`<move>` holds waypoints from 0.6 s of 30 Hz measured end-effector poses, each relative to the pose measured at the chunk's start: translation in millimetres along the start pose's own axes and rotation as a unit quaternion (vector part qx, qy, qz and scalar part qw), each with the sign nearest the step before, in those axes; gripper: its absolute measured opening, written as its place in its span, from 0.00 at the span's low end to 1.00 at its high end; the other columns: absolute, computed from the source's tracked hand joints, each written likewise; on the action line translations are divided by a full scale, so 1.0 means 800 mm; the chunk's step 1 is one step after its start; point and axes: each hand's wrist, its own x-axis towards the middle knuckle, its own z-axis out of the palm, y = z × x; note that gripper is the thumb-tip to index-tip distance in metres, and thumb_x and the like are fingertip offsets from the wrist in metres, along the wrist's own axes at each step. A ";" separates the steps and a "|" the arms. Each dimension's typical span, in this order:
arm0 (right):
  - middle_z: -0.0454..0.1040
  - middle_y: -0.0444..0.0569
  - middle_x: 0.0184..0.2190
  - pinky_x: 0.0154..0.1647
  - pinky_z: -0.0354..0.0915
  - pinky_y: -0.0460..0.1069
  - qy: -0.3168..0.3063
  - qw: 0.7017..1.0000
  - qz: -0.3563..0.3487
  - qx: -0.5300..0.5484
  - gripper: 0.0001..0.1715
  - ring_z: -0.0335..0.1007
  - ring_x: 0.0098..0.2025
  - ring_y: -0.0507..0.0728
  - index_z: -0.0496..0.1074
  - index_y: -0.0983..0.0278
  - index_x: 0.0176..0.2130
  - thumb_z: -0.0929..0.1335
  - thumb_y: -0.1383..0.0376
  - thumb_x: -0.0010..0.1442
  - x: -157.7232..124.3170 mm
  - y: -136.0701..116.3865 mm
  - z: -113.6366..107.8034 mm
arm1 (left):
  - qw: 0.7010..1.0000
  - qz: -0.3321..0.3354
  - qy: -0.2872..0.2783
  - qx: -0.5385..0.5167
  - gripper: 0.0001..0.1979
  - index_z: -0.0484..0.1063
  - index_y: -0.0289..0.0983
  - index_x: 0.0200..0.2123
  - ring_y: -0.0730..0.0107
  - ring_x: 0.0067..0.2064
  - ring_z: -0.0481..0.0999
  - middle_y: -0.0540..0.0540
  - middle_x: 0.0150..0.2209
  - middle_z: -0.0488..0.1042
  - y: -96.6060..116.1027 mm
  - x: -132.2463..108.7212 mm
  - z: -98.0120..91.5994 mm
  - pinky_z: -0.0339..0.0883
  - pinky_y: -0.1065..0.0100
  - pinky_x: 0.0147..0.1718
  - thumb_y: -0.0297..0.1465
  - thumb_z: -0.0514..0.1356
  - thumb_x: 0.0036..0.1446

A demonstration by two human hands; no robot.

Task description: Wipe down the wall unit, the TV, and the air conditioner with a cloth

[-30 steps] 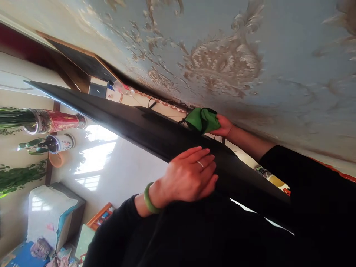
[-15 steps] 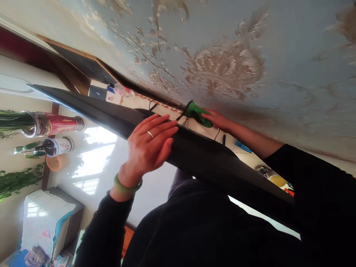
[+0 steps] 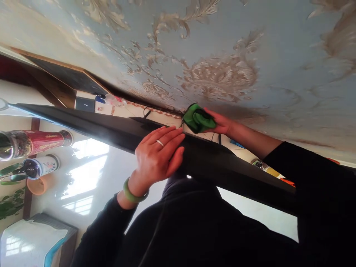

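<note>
Left hand (image 3: 160,157): open and flat, back toward the camera, fingers straight and close together, pointing up and to the right, thumb lying alongside below them.
Left wrist: slightly bent, with the forearm running down and left toward the bottom edge.
Right hand (image 3: 219,123): reached farther out than the left, fingers closed on a green cloth (image 3: 198,118).
Right arm: stretched out long, forearm running in from the right side.
Hands together: near each other but not touching.
</note>
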 end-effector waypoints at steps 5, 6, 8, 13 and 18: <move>0.86 0.48 0.45 0.53 0.78 0.57 0.076 0.996 0.040 0.037 0.22 0.81 0.47 0.59 0.81 0.59 0.44 0.62 0.53 0.74 0.000 -0.011 0.028 | 0.999 0.006 -0.027 0.021 0.13 0.82 0.38 0.51 0.54 0.55 0.85 0.44 0.53 0.85 -0.001 0.001 0.002 0.80 0.52 0.58 0.33 0.63 0.65; 0.86 0.46 0.44 0.55 0.77 0.56 0.091 0.995 0.028 0.020 0.20 0.80 0.45 0.57 0.81 0.59 0.43 0.62 0.56 0.75 0.000 -0.011 0.033 | 0.999 0.006 -0.030 0.021 0.13 0.82 0.37 0.50 0.54 0.55 0.85 0.44 0.53 0.85 -0.001 0.001 0.003 0.81 0.53 0.58 0.33 0.63 0.66; 0.86 0.43 0.42 0.59 0.73 0.53 0.115 0.993 0.006 -0.013 0.17 0.79 0.43 0.54 0.81 0.59 0.42 0.63 0.62 0.75 -0.002 -0.011 0.041 | 0.999 0.010 -0.031 0.017 0.12 0.82 0.37 0.49 0.54 0.54 0.86 0.44 0.52 0.86 0.000 0.002 0.004 0.81 0.53 0.57 0.34 0.63 0.66; 0.86 0.42 0.46 0.64 0.68 0.49 0.100 0.988 -0.076 -0.088 0.12 0.79 0.49 0.53 0.82 0.59 0.44 0.67 0.61 0.73 -0.011 -0.010 0.048 | 0.999 0.009 -0.029 0.021 0.11 0.83 0.37 0.48 0.55 0.54 0.86 0.45 0.51 0.86 0.000 0.003 0.003 0.81 0.53 0.56 0.33 0.63 0.66; 0.86 0.45 0.43 0.63 0.69 0.51 0.088 0.983 -0.136 -0.086 0.16 0.79 0.49 0.56 0.80 0.62 0.42 0.67 0.56 0.73 -0.005 -0.009 0.044 | 1.000 0.004 -0.020 0.021 0.11 0.82 0.37 0.48 0.56 0.54 0.86 0.46 0.51 0.86 0.001 0.001 0.003 0.81 0.55 0.57 0.34 0.64 0.65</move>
